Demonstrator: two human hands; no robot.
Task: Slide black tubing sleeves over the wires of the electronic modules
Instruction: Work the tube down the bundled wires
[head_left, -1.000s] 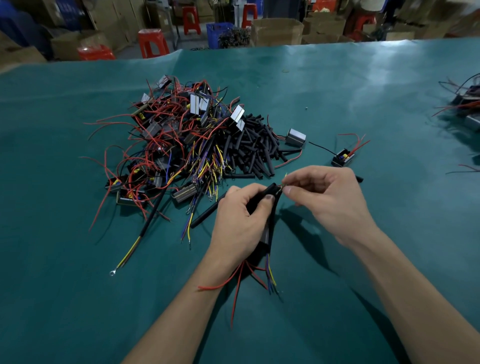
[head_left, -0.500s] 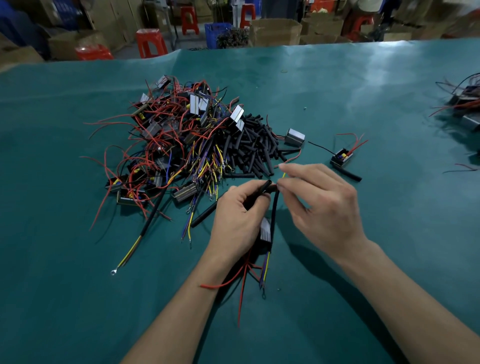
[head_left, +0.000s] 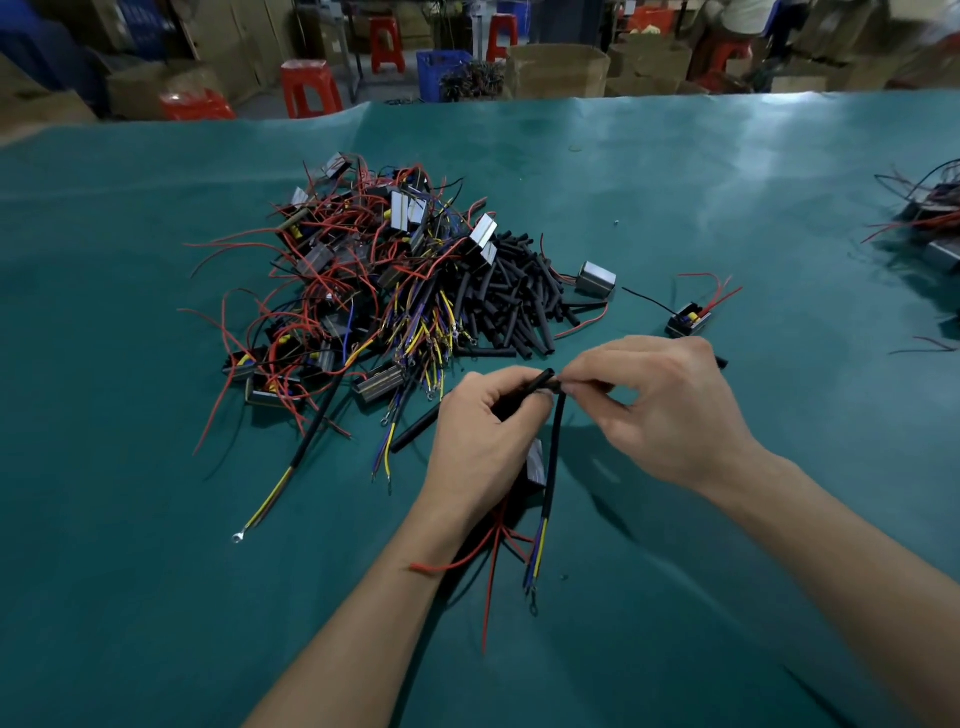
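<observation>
Both hands (head_left: 582, 410) pinch a black sleeve (head_left: 553, 452) (no legible writing anywhere).

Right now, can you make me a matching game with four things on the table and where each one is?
Things:
1. sleeve pile
2. ring terminal
3. stools
4. held sleeve

Places:
A. behind the table's far edge
B. pinched between both hands
C. alone on the mat, near left
D. against the right side of the wire heap

Pairs: 1-D, 2-C, 3-A, 4-B. The left hand and right hand meet at the held sleeve's top.
</observation>
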